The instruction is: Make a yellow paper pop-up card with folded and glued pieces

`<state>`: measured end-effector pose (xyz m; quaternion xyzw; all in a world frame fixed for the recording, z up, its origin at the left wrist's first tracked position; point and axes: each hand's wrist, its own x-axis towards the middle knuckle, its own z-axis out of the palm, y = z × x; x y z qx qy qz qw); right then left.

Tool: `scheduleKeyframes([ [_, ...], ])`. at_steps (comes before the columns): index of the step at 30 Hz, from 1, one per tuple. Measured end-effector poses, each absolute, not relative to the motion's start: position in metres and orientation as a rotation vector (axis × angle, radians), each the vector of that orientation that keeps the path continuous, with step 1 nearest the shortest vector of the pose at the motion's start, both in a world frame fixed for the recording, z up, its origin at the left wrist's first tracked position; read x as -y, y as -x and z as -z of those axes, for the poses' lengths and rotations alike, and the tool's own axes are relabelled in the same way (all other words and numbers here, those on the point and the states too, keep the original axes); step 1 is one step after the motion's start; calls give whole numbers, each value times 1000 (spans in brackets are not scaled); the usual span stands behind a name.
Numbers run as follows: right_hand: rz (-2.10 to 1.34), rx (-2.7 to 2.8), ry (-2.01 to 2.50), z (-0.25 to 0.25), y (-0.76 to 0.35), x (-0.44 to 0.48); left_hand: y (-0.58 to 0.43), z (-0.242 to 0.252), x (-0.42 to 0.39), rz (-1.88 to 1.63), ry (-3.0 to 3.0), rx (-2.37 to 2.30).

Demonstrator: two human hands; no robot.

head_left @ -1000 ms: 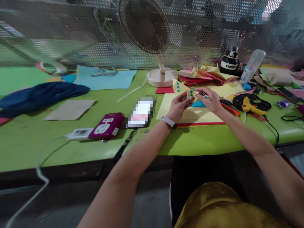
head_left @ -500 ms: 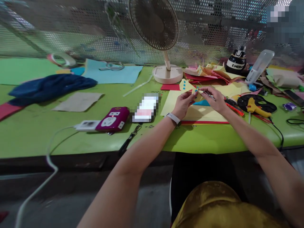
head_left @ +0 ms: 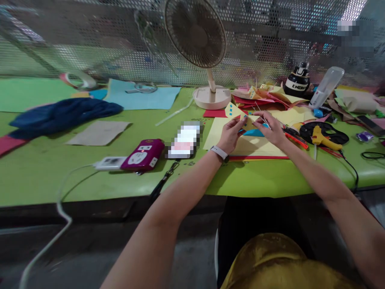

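My left hand (head_left: 231, 132), with a pale watch band on its wrist, pinches a folded yellow paper piece (head_left: 232, 111) dotted with small blue squares. Close on its right, my right hand (head_left: 270, 127) is closed around thin metal tweezers (head_left: 263, 118), whose tips point up and away to the left. Its fingertips are near the paper's right edge; whether they touch it I cannot tell. Under both hands lie cream paper sheets (head_left: 255, 149) with a red sheet below, and a blue paper piece (head_left: 255, 132) shows between the hands.
A yellow glue gun (head_left: 326, 139) rests on a black holder right of my hands, near a red-handled tool (head_left: 296, 140). Behind stand a fan (head_left: 212, 98), a paper pile (head_left: 264, 98) and a black bottle (head_left: 296, 82). Leftward are a phone (head_left: 185, 140) and purple power strip (head_left: 146, 155).
My right hand has drawn slightly away from the left, and the tweezers' tips now point up and clear of the left fingers. The left hand keeps the yellow paper.
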<state>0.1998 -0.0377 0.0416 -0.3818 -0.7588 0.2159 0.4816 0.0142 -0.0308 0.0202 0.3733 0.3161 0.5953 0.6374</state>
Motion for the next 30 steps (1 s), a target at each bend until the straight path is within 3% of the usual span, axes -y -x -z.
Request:
scheduleKeyframes([
  [16,-631,1761,916,-46,-198,47,-14,-24,40,-1321,-728,-661],
  [25,-417,1566,933,-92,-204,62,-13,-29,48,-1265,-769,-784],
  [30,-576,1636,965,-102,-220,63,-13,-29,53,-1255,-845,-851],
])
